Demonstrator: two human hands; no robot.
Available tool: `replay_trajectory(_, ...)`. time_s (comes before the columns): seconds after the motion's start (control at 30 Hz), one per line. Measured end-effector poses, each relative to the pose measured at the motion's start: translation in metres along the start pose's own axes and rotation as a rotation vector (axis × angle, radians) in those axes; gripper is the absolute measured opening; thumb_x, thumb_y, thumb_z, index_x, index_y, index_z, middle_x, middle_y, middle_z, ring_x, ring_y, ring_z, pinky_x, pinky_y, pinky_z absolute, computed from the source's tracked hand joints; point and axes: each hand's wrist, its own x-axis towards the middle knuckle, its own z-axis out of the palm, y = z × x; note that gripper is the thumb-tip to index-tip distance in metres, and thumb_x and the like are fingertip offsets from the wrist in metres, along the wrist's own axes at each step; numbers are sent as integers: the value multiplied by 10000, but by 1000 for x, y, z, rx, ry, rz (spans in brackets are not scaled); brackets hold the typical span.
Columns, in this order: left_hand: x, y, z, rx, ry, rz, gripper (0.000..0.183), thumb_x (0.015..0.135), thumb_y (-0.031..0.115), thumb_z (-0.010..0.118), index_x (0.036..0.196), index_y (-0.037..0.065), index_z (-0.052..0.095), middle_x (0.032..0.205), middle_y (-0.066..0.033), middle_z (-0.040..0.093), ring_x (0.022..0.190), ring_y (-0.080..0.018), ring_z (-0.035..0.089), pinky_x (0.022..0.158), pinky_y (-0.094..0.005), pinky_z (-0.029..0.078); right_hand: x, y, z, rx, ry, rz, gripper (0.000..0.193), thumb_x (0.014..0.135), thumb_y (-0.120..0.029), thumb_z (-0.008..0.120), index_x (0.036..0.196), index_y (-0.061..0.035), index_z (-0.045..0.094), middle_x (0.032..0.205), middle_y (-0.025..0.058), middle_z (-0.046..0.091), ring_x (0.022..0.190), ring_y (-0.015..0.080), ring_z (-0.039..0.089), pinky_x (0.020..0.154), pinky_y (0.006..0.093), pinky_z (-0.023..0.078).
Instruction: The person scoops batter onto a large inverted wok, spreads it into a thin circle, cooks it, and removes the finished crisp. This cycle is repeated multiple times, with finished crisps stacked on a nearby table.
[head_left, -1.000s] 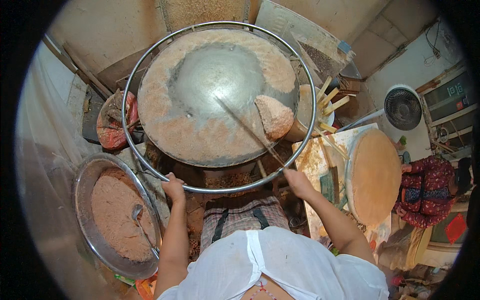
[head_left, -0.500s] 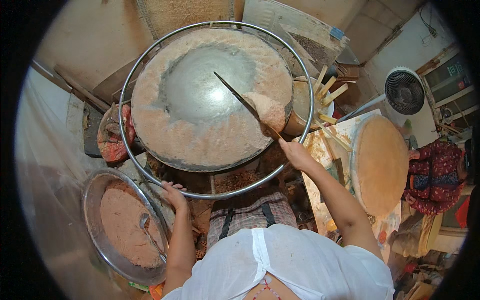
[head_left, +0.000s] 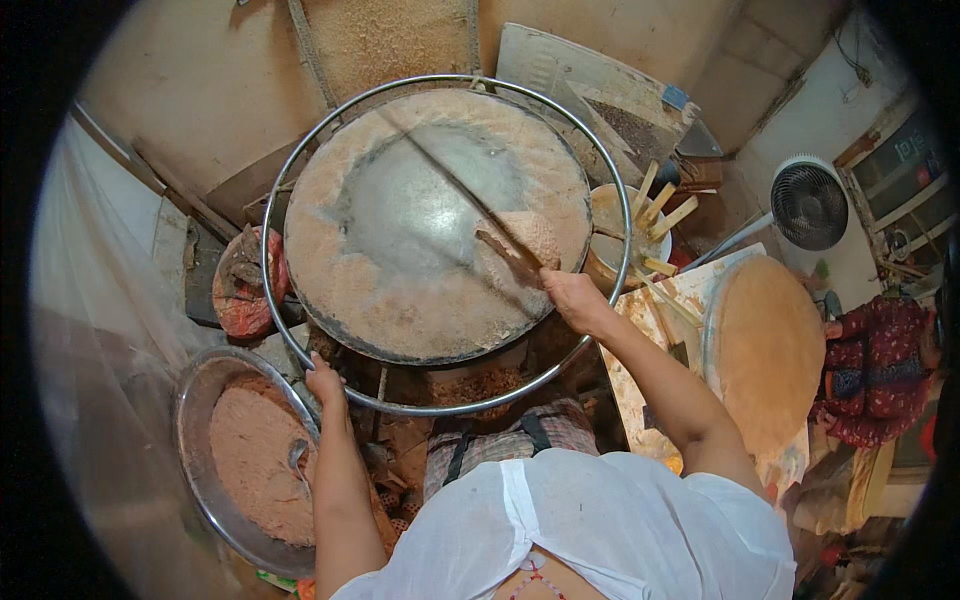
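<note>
A large round griddle (head_left: 400, 205) carries a wide ring of pale brown batter (head_left: 385, 310) around a bare, shiny centre. My right hand (head_left: 578, 302) is closed around the near end of a long thin scraper (head_left: 450, 178), which reaches up and left across the griddle and is partly blurred. Under it, a mound of batter (head_left: 530, 232) sits near the griddle's right side. Around the griddle runs a metal hoop (head_left: 470, 408); my left hand (head_left: 327, 383) has its fingers curled over the lower left of this hoop.
At lower left stands a metal basin (head_left: 190, 450) of brown batter with a ladle (head_left: 298, 455). Right of the griddle are a bucket (head_left: 600, 265) with wooden sticks and a table bearing a round brown sheet (head_left: 765, 340). A fan (head_left: 810, 205) and another person (head_left: 875, 370) are farther right.
The scraper has swung so its far end lies farther left and up over the griddle. My left hand has shifted left along the hoop. The whole view has moved slightly.
</note>
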Motion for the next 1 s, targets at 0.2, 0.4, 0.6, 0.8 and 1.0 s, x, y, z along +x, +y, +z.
replay_trajectory(0.2,-33,19,-2,-10,60,164,536,941,457,503,801,-60,520,566,-102,495,382,-229,484,375,-361,410,-89,33,26,144,189,632,317,1001,-269,355,928,11,487,525,133,512,417,276,541,409,395,455)
replay_trajectory(0.4,-23,24,-8,6,32,13,570,933,503,496,798,-50,519,553,-84,461,381,-226,456,371,-350,384,-112,-3,88,-116,40,383,316,969,-292,436,952,23,425,732,330,582,717,522,563,634,571,442)
replay_trajectory(0.6,12,-2,9,-31,-47,-31,644,933,572,430,767,-41,541,524,-81,446,378,-228,443,357,-351,383,-121,10,63,-78,101,563,312,956,-270,469,1021,34,483,784,299,602,770,442,612,648,502,479)
replay_trajectory(0.8,3,0,-11,-14,-59,-70,748,932,629,361,817,-71,599,539,-90,493,439,-229,482,415,-336,407,-116,-2,68,-81,-106,388,356,955,-315,471,963,41,470,733,321,571,715,490,577,661,535,460)
replay_trajectory(1.0,-20,8,0,-45,-65,-47,791,934,635,325,803,-92,608,517,-118,491,416,-259,491,406,-356,426,-134,-9,116,-100,9,333,360,941,-292,502,965,65,467,753,327,597,749,489,600,681,545,468)
